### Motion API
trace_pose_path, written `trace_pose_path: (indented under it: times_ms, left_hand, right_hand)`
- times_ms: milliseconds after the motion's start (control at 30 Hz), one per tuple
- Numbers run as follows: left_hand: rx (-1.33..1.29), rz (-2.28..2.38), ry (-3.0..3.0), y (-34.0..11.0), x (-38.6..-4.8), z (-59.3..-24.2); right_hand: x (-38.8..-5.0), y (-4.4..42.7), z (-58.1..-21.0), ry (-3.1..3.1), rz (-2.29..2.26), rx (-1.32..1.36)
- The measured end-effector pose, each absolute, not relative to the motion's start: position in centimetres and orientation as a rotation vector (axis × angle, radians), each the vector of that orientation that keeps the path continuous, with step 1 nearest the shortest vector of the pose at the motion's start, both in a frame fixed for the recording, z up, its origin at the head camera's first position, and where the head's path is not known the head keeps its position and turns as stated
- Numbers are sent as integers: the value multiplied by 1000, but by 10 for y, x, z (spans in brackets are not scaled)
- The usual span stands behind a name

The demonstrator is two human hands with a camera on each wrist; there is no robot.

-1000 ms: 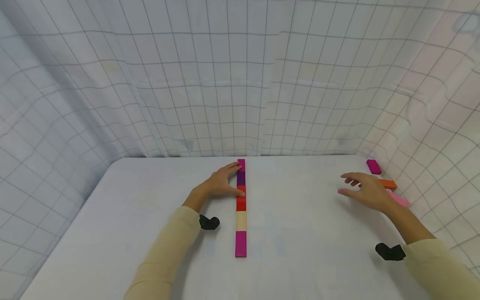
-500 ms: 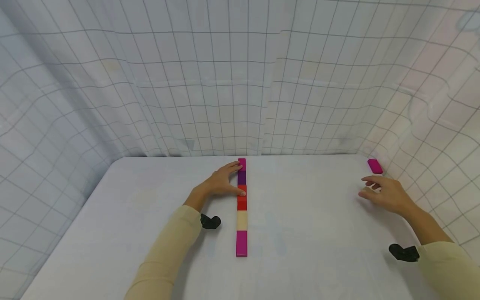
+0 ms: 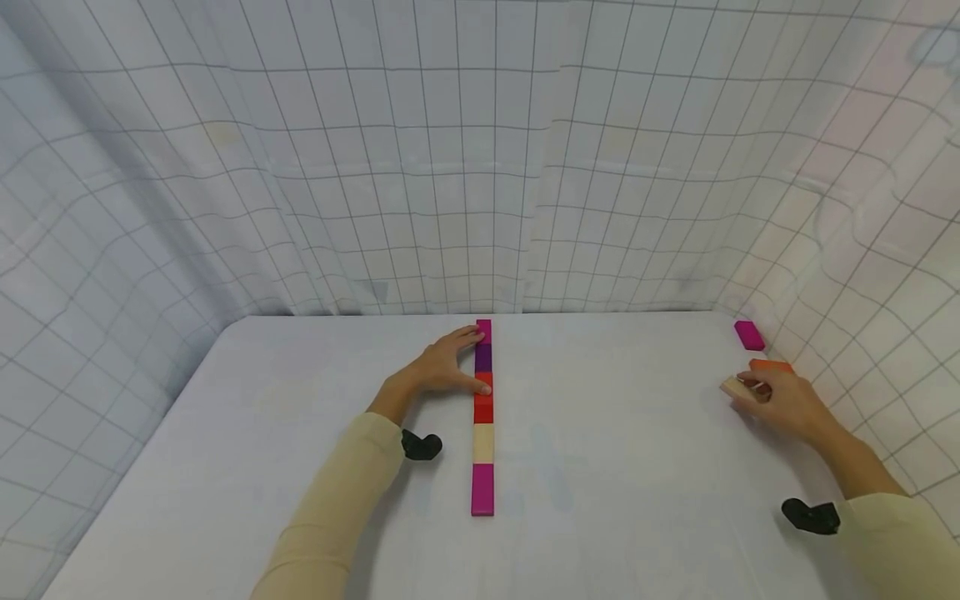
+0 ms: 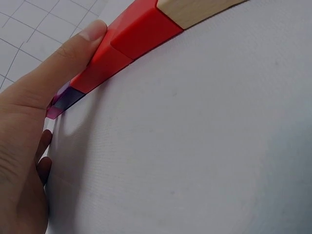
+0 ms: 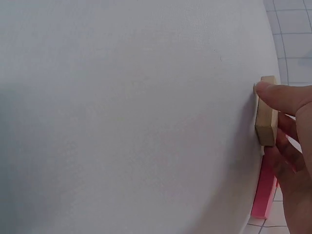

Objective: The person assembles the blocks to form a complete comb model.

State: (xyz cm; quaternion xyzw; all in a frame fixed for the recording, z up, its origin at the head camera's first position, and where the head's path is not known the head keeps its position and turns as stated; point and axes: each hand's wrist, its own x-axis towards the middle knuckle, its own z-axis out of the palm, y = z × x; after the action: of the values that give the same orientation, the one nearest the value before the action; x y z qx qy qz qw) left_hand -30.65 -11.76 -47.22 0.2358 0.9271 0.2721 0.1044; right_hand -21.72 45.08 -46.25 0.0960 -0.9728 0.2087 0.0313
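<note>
A straight row of coloured blocks runs away from me across the white table: a near magenta block (image 3: 483, 492), a cream block (image 3: 483, 443), red blocks (image 3: 483, 410), a purple block (image 3: 483, 358) and a far magenta block (image 3: 486, 327). My left hand (image 3: 437, 367) rests along the row from its left side. Its thumb touches a red block (image 4: 105, 63), and its fingertips reach the far magenta one. Over at the right, my right hand (image 3: 787, 404) pinches a plain wooden block (image 5: 266, 117) between thumb and fingers. Part of that block is hidden by the fingers.
Beyond the right hand lie an orange block (image 3: 771, 365) and a loose magenta block (image 3: 750, 335), close to the right curtain. A pink block (image 5: 263, 190) shows below the wooden one in the right wrist view. Checked white curtain (image 3: 480, 167) surrounds the table.
My right hand has moved right to the loose blocks and now holds the wooden block, where before it held nothing. The left hand and the row have stayed in place.
</note>
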Motion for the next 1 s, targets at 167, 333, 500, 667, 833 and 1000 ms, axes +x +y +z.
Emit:
trace_pose_path:
  times_ms: [167,333,500,667,833,1000]
  left_hand:
    - [700,818,2721,-118,-305,-472]
    - [700,841,2714,-119,-305,-472]
    - [707,840,2722,-120,-306,-475]
    - [705,841,2720,-120,-306,-476]
    - [705,843,2712,-119,-304,-475]
    - [714,848,2712,-119,-304,-473]
  right_hand:
    - [-216,450,-463,-3047,702,233]
    - [-216,448,-461,-3059,755,236]
    - [-217,446,-459,-3066,816,258]
    - [-220,444,-455,-3070,887,314]
    - [-225,436,-446,-3089,926,348]
    - [-235,422,-437,-3115,1000,384]
